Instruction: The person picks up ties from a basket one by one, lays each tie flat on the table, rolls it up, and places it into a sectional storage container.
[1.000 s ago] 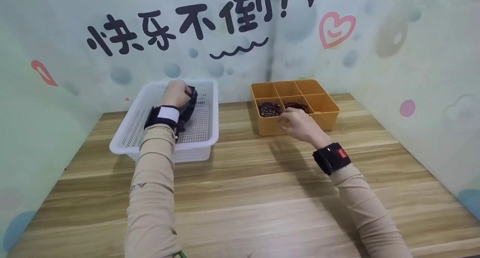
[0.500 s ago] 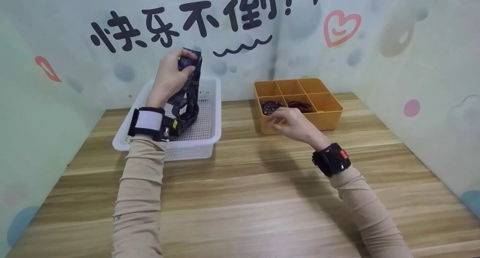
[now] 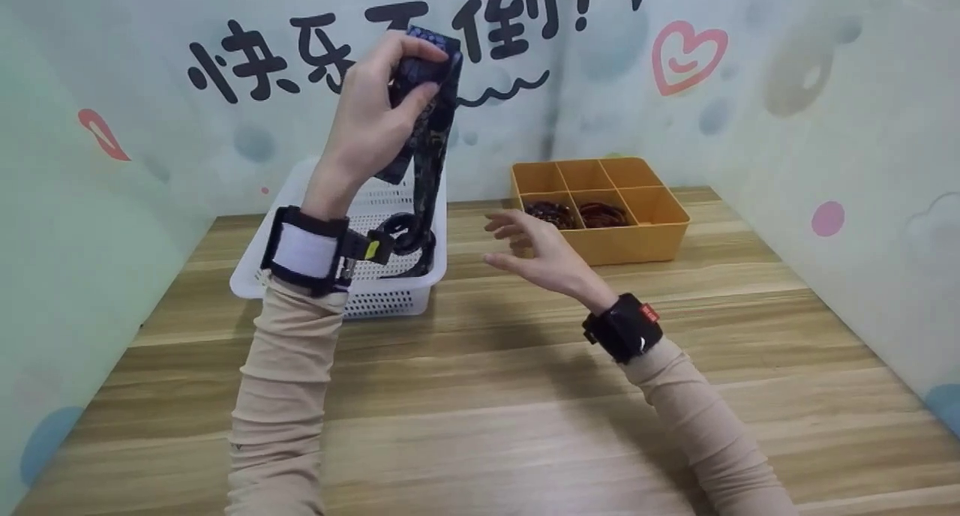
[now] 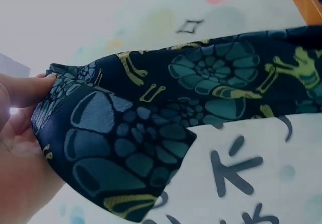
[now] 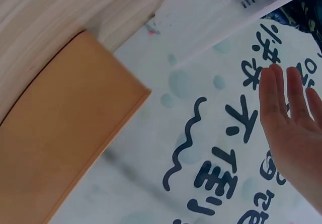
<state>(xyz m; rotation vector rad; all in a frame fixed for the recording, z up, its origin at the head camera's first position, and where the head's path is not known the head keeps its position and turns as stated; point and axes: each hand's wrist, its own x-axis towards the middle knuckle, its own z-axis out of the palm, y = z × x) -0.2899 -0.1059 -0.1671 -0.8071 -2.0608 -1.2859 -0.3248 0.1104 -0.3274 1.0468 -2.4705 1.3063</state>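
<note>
My left hand (image 3: 367, 122) is raised above the white basket and pinches a dark navy necktie (image 3: 433, 152) between thumb and fingers. The tie hangs down, its lower part lying looped in the basket (image 3: 386, 304). In the left wrist view the necktie (image 4: 126, 138) shows teal flower shapes and yellow figures, with its pointed end folded over by the thumb. My right hand (image 3: 544, 253), with spread fingers and nothing in it, hovers in front of the orange box's left side. In the right wrist view the right hand (image 5: 297, 133) has its fingers extended.
An orange divided box (image 3: 622, 246) stands at the back right. Dark coiled items (image 3: 551, 214) fill its front left compartment, and reddish-dark coiled items (image 3: 602, 214) the front middle one. A printed wall (image 3: 495, 141) closes off the back of the wooden table (image 3: 465, 396).
My left hand has lifted the necktie up out of the basket and slightly right, so it hangs longer. My right hand has moved left from the box front, its fingers opening out.
</note>
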